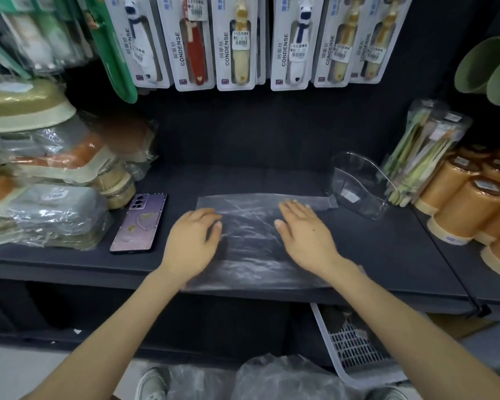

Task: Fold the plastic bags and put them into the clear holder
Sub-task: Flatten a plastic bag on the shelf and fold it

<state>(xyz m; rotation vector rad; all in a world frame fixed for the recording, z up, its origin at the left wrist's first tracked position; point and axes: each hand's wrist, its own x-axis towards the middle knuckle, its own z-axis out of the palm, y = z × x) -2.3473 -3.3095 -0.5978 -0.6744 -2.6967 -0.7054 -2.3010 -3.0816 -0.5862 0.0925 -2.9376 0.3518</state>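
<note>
Head view: both palms flat on plastic bag [251, 241], left hand [192, 241], right hand [305, 233]; long axis left-right; clear holder [358, 186] nearer right.

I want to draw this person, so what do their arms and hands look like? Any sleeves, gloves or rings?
No sleeves show: the left arm and right arm are bare to the picture's edge. The left hand and right hand wear no gloves, and I see no rings, watch or bracelet. The left hand is slightly blurry.
</note>
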